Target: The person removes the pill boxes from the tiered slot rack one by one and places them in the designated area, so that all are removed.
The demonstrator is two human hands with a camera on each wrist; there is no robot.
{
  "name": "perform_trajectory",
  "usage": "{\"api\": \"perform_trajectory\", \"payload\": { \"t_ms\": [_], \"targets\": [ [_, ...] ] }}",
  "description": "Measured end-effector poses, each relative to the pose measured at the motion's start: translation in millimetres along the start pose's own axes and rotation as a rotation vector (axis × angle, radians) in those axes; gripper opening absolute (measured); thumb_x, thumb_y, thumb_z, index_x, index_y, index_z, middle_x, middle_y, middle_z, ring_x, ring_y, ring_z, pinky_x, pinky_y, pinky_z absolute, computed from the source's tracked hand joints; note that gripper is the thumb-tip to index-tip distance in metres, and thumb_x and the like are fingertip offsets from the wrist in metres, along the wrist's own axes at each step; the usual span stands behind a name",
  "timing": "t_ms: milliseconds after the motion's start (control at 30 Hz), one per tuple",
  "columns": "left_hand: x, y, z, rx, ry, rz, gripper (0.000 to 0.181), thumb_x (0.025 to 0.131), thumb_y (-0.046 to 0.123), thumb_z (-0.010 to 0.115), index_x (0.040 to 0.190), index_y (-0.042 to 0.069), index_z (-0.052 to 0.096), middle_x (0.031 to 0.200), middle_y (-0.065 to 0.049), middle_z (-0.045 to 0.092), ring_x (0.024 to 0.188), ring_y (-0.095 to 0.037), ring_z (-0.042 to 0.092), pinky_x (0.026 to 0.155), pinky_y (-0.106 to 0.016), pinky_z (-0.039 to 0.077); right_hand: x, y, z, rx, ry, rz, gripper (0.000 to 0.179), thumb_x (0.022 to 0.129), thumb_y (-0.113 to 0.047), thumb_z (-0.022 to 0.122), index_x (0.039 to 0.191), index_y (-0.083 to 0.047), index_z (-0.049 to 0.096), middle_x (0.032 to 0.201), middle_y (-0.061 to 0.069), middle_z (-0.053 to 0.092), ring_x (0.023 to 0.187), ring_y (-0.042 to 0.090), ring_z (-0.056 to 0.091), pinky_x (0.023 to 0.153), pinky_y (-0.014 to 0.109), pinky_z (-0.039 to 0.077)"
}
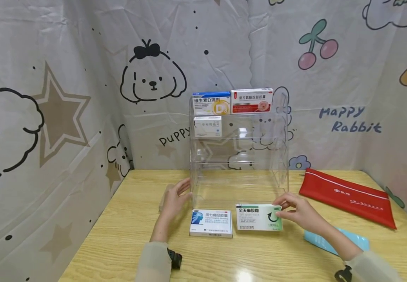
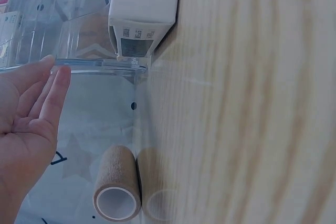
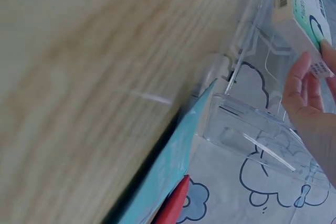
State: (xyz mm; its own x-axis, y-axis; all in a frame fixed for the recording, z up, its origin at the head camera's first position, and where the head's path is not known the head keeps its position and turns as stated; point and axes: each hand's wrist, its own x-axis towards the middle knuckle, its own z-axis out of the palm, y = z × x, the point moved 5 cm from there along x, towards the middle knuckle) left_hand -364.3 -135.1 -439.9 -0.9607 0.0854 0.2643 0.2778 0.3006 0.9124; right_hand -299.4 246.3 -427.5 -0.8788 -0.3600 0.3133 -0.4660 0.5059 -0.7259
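My right hand (image 1: pixel 297 209) pinches the right end of a white and green medicine box (image 1: pixel 256 219), thumb in front. In the right wrist view that box is tilted, close to the front of a clear plastic rack (image 3: pixel 252 124). My left hand (image 1: pixel 175 199) touches the outer left side of the rack with its fingers fairly straight. A white and blue medicine box (image 1: pixel 210 223) sits at the left of the lowest tier. Higher tiers bear a blue and yellow vitamin D box (image 1: pixel 211 103), a red and white box (image 1: pixel 252 101) and a smaller white box (image 1: pixel 208 127).
A brown roll (image 2: pixel 115 184) with a white core lies beside the rack's left side. To the right are a red zip pouch (image 1: pixel 348 197) and a light blue packet (image 1: pixel 337 241), partly hidden by the right forearm. Printed cloth (image 1: pixel 224 47) hangs behind the wooden table (image 1: pixel 119 243).
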Motion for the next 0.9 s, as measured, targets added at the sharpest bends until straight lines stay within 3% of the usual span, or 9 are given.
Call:
{"api": "perform_trajectory", "payload": {
  "t_ms": [167, 500, 900],
  "targets": [
    [0.2, 0.9, -0.1, -0.003, 0.0, -0.006, 0.054, 0.088, -0.008, 0.063, 0.14, -0.001, 0.049, 0.14, -0.023, 0.054, 0.13, -0.037, 0.055, 0.106, -0.039, 0.051, -2.2, 0.2, 3.2, 0.019, -0.05, 0.006, 0.021, 0.085, -0.014, 0.075, 0.104, -0.012, 0.067, 0.104, 0.009, 0.065, 0.086, 0.001, 0.061, 0.068, 0.018, 0.056],
    [-0.9, 4.5, -0.7, 0.013, -0.005, -0.01, 0.053, 0.089, -0.007, 0.063, 0.139, -0.001, 0.05, 0.14, -0.022, 0.055, 0.129, -0.036, 0.055, 0.107, -0.04, 0.051, -2.4, 11.3, 9.1, 0.062, -0.157, 0.109, 0.024, 0.086, -0.017, 0.074, 0.106, -0.007, 0.065, 0.108, 0.014, 0.064, 0.087, 0.005, 0.062, 0.071, 0.018, 0.058],
    [-0.3, 3.7, -0.9, 0.011, -0.005, 0.019, 0.052, 0.088, -0.009, 0.063, 0.138, -0.005, 0.05, 0.138, -0.026, 0.055, 0.128, -0.039, 0.055, 0.106, -0.041, 0.051, 1.0, 17.2, 19.4, -0.054, -0.15, 0.176, 0.025, 0.087, -0.016, 0.073, 0.109, -0.006, 0.067, 0.111, 0.015, 0.067, 0.088, 0.012, 0.063, 0.069, 0.017, 0.058]
  ]
}}
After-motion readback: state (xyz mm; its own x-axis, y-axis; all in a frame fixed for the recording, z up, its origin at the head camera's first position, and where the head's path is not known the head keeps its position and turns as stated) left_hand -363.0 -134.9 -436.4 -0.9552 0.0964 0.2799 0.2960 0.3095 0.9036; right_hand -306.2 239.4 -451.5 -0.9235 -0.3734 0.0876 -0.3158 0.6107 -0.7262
